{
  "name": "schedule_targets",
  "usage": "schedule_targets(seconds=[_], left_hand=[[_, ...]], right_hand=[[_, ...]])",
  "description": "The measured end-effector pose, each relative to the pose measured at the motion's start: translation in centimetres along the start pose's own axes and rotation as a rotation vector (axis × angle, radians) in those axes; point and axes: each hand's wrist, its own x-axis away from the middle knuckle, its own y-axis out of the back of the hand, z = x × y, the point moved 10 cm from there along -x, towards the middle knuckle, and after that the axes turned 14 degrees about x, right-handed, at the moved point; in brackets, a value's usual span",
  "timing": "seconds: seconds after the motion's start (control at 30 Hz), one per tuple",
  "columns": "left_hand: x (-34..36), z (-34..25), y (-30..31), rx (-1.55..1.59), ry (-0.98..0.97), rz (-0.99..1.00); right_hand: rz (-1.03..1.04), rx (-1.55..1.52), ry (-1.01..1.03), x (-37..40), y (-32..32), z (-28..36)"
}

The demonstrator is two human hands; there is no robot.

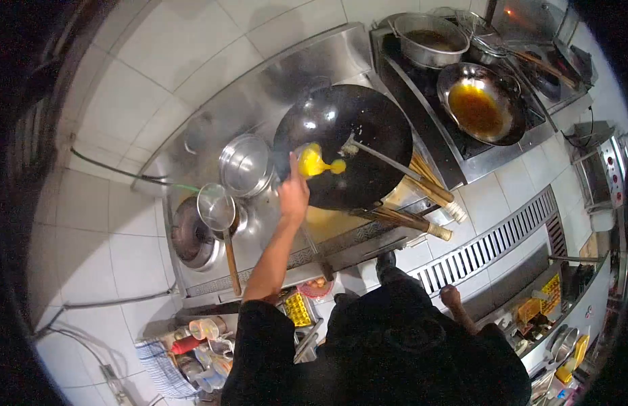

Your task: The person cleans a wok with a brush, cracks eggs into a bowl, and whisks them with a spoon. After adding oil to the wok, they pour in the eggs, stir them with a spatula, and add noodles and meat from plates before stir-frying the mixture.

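Note:
My left hand (294, 195) reaches over the near left rim of a large black wok (375, 122), its fingers closed around a small bowl of bright yellow beaten egg (310, 161). The bowl is tilted, and yellow liquid runs from it toward the wok's middle. Inside the wok rests a long-handled ladle (385, 157), its head near the centre and its handle over the right rim. My right hand (451, 296) hangs low beside my body, curled closed, with nothing seen in it.
Bamboo brushes (415, 222) lie at the wok's right edge. A wooden-handled strainer (216, 207) and metal bowls (246, 164) stand left. At the upper right are a pan of brown oil (478, 108) and a pot (432, 37). A floor grate (493, 240) lies right.

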Motion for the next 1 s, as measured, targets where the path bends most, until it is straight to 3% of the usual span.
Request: schedule_targets(seconds=[0.07, 0.13, 0.17, 0.2, 0.23, 0.3, 0.37, 0.4, 0.47, 0.5, 0.53, 0.57, 0.6, 0.67, 0.7, 0.73, 0.77, 0.8, 0.87, 0.9, 0.93, 0.97, 1.0], left_hand=[[-1.8, -1.0, -0.3, -0.075, -0.080, 0.008], [-3.5, -3.0, 0.6, -0.263, -0.226, 0.052], [-4.2, -5.2, 2.7, -0.259, -0.327, -0.039], [-5.1, -5.8, 4.1, -0.263, -0.320, -0.036], [-5.7, -7.0, 5.8, -0.262, -0.407, -0.073], [-6.9, -9.2, 9.0, -0.270, -0.472, -0.107], [-6.9, -13.2, 13.2, -0.270, -0.706, -0.319], [-8.0, -13.6, 14.2, -0.281, -0.683, -0.320], [-7.4, -15.5, 16.1, -0.371, -0.890, -0.484], [-7.7, -15.0, 16.3, -0.397, -0.852, -0.486], [-7.8, -14.7, 15.8, -0.386, -0.838, -0.438], [-7.5, -14.2, 15.3, -0.381, -0.812, -0.392], [-7.5, -12.7, 13.7, -0.335, -0.667, -0.286], [-6.5, -7.8, 9.0, -0.088, -0.496, -0.216], [-6.4, -2.4, 3.5, -0.146, -0.068, -0.013], [-4.3, 3.4, -1.6, 0.324, 0.096, -0.121], [-1.7, 6.5, -4.4, 0.055, 0.254, -0.422], [-0.3, 4.8, -1.3, 0.101, 0.428, -0.396], [3.9, 6.3, -0.2, 0.762, 0.642, -0.412], [6.0, 5.9, 2.3, 0.753, 0.673, -0.458], [9.6, 6.2, 3.3, 1.032, 0.862, -0.503], [13.0, 6.4, 3.8, 1.323, 1.030, -0.538], [16.2, 7.3, 5.4, 1.428, 1.008, -0.579]], right_hand=[[0.137, 0.111, -0.354, -0.9, 0.1, -1.1], [0.051, 0.100, -0.334, -0.9, 0.5, -0.9], [0.066, 0.091, -0.256, -0.7, 0.4, -0.4], [0.087, 0.081, -0.176, -0.7, 0.3, 0.5], [0.238, 0.035, -0.487, 0.0, -0.6, -1.3], [0.263, 0.038, -0.481, 0.1, -2.1, -2.6], [0.314, 0.020, -0.536, 0.1, -2.6, -3.4], [0.340, 0.017, -0.550, 0.4, -4.9, -6.2], [0.345, -0.167, -0.571, 0.0, -5.5, -7.5], [0.309, -0.421, -0.569, -0.6, -3.1, -4.0], [0.360, -0.356, -0.549, -1.0, -5.2, -6.5], [0.504, -0.761, -0.609, -0.6, -7.5, -7.6], [0.661, -1.155, -0.674, -1.1, -8.2, -7.1], [0.705, -0.796, -0.486, -3.4, -4.1, -3.9], [0.709, -0.557, -0.306, -5.1, -1.9, -0.7], [0.696, -0.349, -0.119, -6.4, 1.2, 3.9], [0.653, -0.201, 0.053, -7.8, 3.8, 7.6], [0.585, -0.124, 0.183, -9.5, 6.1, 10.6], [-0.037, -0.339, 0.316, -15.3, 11.9, 7.6], [-0.214, -0.116, 0.359, -14.4, 17.8, 15.5], [-0.403, 0.115, 0.360, -12.7, 24.5, 26.2], [-0.634, 0.322, 0.567, -12.3, 28.7, 33.1], [-0.869, 0.534, 0.769, -11.9, 30.3, 37.9]])
